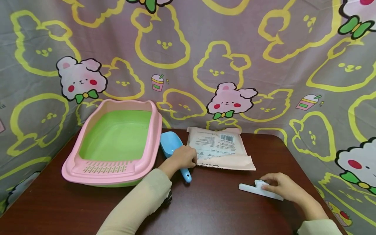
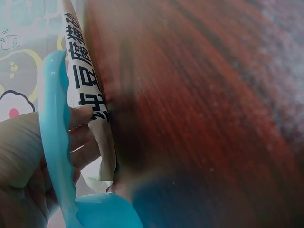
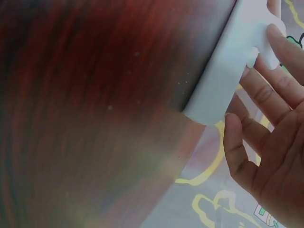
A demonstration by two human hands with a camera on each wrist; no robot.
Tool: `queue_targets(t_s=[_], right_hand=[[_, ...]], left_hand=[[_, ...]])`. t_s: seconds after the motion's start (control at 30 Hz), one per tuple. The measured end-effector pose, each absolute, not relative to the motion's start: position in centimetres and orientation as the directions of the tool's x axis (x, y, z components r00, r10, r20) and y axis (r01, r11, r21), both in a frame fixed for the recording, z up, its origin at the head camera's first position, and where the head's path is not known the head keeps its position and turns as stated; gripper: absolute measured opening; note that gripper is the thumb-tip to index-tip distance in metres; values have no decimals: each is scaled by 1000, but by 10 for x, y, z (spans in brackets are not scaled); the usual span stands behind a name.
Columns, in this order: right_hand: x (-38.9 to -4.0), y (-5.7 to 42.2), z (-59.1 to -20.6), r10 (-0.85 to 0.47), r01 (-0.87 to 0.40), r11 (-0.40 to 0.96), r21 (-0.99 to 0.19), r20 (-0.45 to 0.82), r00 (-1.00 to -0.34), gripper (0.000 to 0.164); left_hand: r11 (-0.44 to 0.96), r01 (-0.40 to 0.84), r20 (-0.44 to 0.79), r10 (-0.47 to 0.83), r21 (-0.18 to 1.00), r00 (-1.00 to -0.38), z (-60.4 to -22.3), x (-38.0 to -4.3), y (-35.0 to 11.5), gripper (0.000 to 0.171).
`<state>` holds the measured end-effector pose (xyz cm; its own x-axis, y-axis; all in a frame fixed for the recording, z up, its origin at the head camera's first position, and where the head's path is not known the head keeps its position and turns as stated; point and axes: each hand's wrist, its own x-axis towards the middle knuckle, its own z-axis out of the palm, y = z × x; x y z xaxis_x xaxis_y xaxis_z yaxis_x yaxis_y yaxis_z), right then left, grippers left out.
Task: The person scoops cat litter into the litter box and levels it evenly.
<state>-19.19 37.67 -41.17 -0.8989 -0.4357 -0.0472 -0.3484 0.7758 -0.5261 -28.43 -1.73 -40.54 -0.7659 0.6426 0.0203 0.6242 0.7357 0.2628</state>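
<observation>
A cat litter bag point(image 1: 217, 147) lies flat, its near edge folded over. My left hand point(image 1: 184, 156) grips the bag's near left corner with curled fingers, and the bag's printed edge point(image 2: 85, 71) shows at the fingertips in the left wrist view. Under that hand lies a blue litter scoop point(image 1: 171, 142); its handle point(image 2: 57, 128) crosses in front of the palm in the left wrist view. At the right, my right hand point(image 1: 283, 187) pinches the grip of a white bag sealing clip point(image 1: 249, 188) between thumb and fingers. The clip's long bar point(image 3: 213, 90) is low over the table.
A pink-rimmed litter box point(image 1: 111, 174) with a green inside stands at the left, beside the scoop. The dark wooden table point(image 1: 211, 209) ends at the right near my right forearm. Behind it hangs a patterned cloth point(image 1: 182, 39).
</observation>
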Motion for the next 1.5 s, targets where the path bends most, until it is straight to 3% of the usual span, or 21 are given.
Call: queue_targets(t_s=[0.4, 0.6, 0.77, 1.27, 1.5], right_hand=[[-192, 376, -404, -352, -285, 863, -417, -92, -931, 26], [-195, 372, -399, -310, -269, 882, -388, -46, -950, 24], [-201, 364, -395, -282, -263, 889, -375, 4, -960, 25], [-232, 328, -390, -196, -283, 848, -449, 231, -953, 24], [-250, 315, -394, -205, -272, 821, -501, 186, -961, 26]], left_hand=[[728, 626, 29, 645, 279, -763, -406, -285, -18, 23], [723, 634, 37, 651, 275, -759, -406, -284, -19, 31], [734, 626, 28, 643, 264, -766, -404, -283, -21, 24], [730, 634, 37, 648, 255, -761, -407, -282, -23, 19], [737, 622, 24, 639, 265, -769, -406, -282, -20, 12]])
